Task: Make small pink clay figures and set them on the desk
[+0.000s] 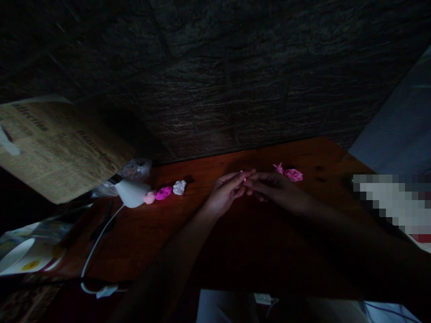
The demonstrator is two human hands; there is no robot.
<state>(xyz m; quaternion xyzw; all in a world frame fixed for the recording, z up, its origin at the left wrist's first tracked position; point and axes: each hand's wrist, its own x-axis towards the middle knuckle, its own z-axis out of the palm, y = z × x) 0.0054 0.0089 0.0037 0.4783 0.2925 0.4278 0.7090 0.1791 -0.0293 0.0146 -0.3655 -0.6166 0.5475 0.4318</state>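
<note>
Above the wooden table, my left hand (227, 193) and my right hand (274, 188) meet at the fingertips. Between them shows a small bit of pink clay-like material (243, 176), mostly covered by the fingers. Both hands are closed in a pinch on it. Just beyond my right hand lie a crumpled pink lump (293, 175) and a smaller pink piece (278, 168). To the left of my left hand sit a white lump (179, 187), a magenta lump (164, 193) and a pale pink lump (149, 197) in a row.
A white cone-shaped object (132, 193) with a white cable (96, 249) stands beside the row of lumps. Behind it are a newsprint-patterned bag (63, 148) and clear plastic (138, 169). At the left lies a paper cup (33, 258). A dark stone wall (215, 89) borders the table (215, 165).
</note>
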